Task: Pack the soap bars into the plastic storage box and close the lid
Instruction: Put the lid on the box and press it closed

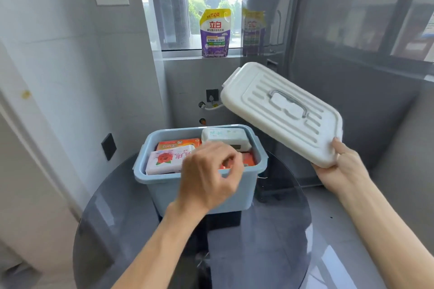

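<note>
The right hand [340, 166] pinches the near corner of the white lid [281, 110], thumb on top and fingers underneath, holding it tilted in the air above and to the right of the box. The lid looks light and stiff, a ribbed plastic shell; held by one corner it may twist, so the grey handle [290, 102] at its centre or a second grip on the far edge would steady it better. The left hand [209, 176] hovers loosely curled and holds nothing, just in front of the blue storage box [199, 185], which stands on the dark round glass table [270, 230]. Beyond its knuckles lie the soap bars [164, 159], wrapped and probably slick. The hand hides part of the box's contents; how many bars lie below cannot be told.
</note>
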`<state>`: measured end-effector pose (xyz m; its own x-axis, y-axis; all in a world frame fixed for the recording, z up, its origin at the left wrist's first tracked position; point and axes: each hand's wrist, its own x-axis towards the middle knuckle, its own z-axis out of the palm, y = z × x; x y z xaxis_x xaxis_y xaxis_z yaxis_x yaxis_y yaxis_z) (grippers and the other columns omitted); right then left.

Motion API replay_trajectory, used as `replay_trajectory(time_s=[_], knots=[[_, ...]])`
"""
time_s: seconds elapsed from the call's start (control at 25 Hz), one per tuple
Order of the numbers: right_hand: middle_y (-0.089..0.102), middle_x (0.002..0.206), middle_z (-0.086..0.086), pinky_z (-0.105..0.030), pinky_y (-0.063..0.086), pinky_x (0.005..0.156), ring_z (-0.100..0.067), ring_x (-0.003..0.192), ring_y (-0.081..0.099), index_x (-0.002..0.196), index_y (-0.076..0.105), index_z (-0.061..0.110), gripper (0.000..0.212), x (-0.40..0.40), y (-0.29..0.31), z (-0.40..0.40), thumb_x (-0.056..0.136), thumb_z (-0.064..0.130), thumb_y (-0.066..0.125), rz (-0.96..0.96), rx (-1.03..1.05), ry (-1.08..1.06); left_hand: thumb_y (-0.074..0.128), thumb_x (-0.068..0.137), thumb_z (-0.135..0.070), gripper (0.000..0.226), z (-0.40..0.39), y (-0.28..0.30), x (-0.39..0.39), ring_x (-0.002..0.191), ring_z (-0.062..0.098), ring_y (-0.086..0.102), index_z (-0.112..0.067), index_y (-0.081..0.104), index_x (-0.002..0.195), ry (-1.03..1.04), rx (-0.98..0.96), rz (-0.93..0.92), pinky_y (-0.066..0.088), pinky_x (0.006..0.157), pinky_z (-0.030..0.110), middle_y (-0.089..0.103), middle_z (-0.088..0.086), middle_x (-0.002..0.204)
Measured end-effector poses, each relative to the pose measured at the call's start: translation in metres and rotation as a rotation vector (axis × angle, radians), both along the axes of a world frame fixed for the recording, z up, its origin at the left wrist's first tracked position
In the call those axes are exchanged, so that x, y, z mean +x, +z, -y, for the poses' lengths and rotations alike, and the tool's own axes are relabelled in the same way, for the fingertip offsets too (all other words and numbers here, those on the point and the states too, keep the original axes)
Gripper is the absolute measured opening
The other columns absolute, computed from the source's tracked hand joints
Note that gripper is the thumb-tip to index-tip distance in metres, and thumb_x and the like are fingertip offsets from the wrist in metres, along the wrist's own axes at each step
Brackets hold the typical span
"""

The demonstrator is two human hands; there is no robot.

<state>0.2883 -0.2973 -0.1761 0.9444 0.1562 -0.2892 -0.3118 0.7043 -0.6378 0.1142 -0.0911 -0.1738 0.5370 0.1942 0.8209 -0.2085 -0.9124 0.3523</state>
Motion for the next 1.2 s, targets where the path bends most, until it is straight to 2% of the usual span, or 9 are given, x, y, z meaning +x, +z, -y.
replay_trajectory(time_s=[0.12, 0.24, 0.32, 0.44, 0.6, 0.72, 0.92, 1.08, 1.2], knots=[[0.075, 0.116, -0.009, -0.04, 0.061, 0.075, -0.025, 0.101, 0.073, 0.124, 0.062, 0.005, 0.029, -0.018, 0.004, -0.039, 0.099, 0.017, 0.057, 0.04, -0.084, 0.154, 0.058, 0.087, -0.024, 0.004, -0.055, 0.016, -0.03, 0.067, 0.009, 0.055, -0.023, 0.061, 0.086, 0.234, -0.256, 0.223, 0.044, 0.061, 0.024, 0.06, -0.008, 0.076], [0.08, 0.09, -0.007, -0.036, 0.063, 0.06, -0.021, 0.079, 0.077, 0.104, 0.068, 0.002, 0.014, -0.033, 0.005, -0.073, 0.095, 0.01, 0.061, 0.106, -0.181, 0.24, 0.053, 0.089, -0.037, 0.03, -0.094, 0.011, -0.046, 0.099, 0.019, 0.056, -0.025, 0.058, 0.116, 0.409, -0.483, 0.03, 0.048, 0.085, 0.042, 0.061, -0.006, 0.111], [0.08, 0.085, -0.006, -0.034, 0.061, 0.061, -0.02, 0.074, 0.076, 0.104, 0.069, 0.002, 0.014, -0.032, 0.006, -0.083, 0.093, 0.008, 0.063, 0.192, -0.329, 0.206, 0.05, 0.091, -0.044, 0.04, -0.104, 0.004, -0.051, 0.114, 0.02, 0.051, -0.026, 0.056, 0.127, 0.389, -0.549, -0.128, 0.042, 0.097, 0.045, 0.056, -0.006, 0.126], [0.077, 0.094, -0.008, -0.035, 0.058, 0.068, -0.023, 0.078, 0.072, 0.109, 0.07, 0.007, 0.021, -0.025, 0.006, -0.089, 0.089, 0.01, 0.067, 0.266, -0.519, 0.183, 0.052, 0.097, -0.041, 0.038, -0.113, -0.004, -0.054, 0.123, 0.018, 0.047, -0.026, 0.057, 0.131, 0.339, -0.591, -0.232, 0.038, 0.104, 0.041, 0.055, -0.005, 0.135], [0.074, 0.075, 0.0, -0.037, 0.056, 0.063, -0.02, 0.067, 0.065, 0.084, 0.074, 0.012, 0.011, -0.021, -0.003, -0.095, 0.078, 0.019, 0.07, 0.355, -0.851, 0.117, 0.056, 0.095, -0.038, 0.04, -0.116, -0.01, -0.051, 0.126, 0.018, 0.048, -0.024, 0.058, 0.132, 0.338, -0.573, -0.38, 0.038, 0.102, 0.036, 0.056, -0.003, 0.137], [0.077, 0.085, -0.01, -0.047, 0.058, 0.077, -0.023, 0.07, 0.064, 0.08, 0.075, 0.011, 0.021, -0.023, -0.01, -0.098, 0.075, 0.031, 0.07, 0.438, -1.021, 0.21, 0.06, 0.092, -0.028, 0.043, -0.12, -0.008, -0.051, 0.128, 0.016, 0.047, -0.019, 0.057, 0.134, 0.371, -0.6, -0.342, 0.037, 0.105, 0.032, 0.052, -0.004, 0.141], [0.069, 0.072, -0.007, -0.041, 0.053, 0.065, -0.025, 0.063, 0.058, 0.089, 0.069, 0.005, 0.052, -0.022, -0.012, -0.099, 0.074, 0.053, 0.061, 0.556, -1.204, 0.236, 0.058, 0.094, -0.028, 0.043, -0.124, -0.008, -0.049, 0.128, 0.019, 0.048, -0.018, 0.057, 0.136, 0.392, -0.601, -0.348, 0.037, 0.102, 0.031, 0.052, 0.0, 0.142], [0.071, 0.111, 0.001, -0.05, 0.061, 0.076, -0.028, 0.091, 0.069, 0.117, 0.065, 0.022, 0.036, -0.019, -0.004, -0.105, 0.086, 0.038, 0.059, 0.485, -1.094, 0.366, 0.053, 0.095, -0.036, 0.042, -0.129, 0.002, -0.046, 0.122, 0.028, 0.051, -0.024, 0.058, 0.135, 0.523, -0.437, -0.557, 0.041, 0.094, 0.038, 0.055, 0.002, 0.138], [0.057, 0.137, 0.005, -0.046, 0.051, 0.094, -0.025, 0.115, 0.058, 0.139, 0.049, 0.034, 0.051, -0.014, 0.004, -0.111, 0.088, 0.033, 0.049, 0.638, -1.262, 0.378, 0.05, 0.09, -0.028, 0.02, -0.128, 0.018, -0.045, 0.104, 0.034, 0.054, -0.017, 0.067, 0.091, 0.645, -0.229, -0.679, 0.042, 0.072, 0.038, 0.066, 0.005, 0.102]])
